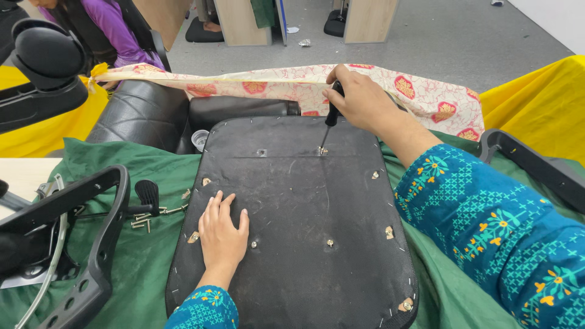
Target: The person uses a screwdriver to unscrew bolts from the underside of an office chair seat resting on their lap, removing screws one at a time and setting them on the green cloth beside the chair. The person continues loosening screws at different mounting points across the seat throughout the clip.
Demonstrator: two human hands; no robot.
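On the green cloth point(152, 256) spread across the work surface, an upturned chair seat base point(292, 219), black and edged with staples, lies in front of you. Your left hand point(220, 231) rests flat and open on its near left part, fingers spread, holding nothing, with a small screw head point(253, 244) just beside the fingertips. To the left, a black plastic armrest frame point(91, 244) lies on the cloth, with loose screws point(143, 220) near it. Farther out, your right hand point(359, 100) is closed around the black handle of a screwdriver point(329, 122), its tip set upright on a metal fitting point(322, 150) near the far edge of the base. Beyond the base, a black padded cushion point(146, 113) sits beside a floral patterned fabric point(420, 91) draped across, with yellow cloth point(536, 103) at the right. At far left, a person in a purple sleeve point(119, 30) sits nearby.
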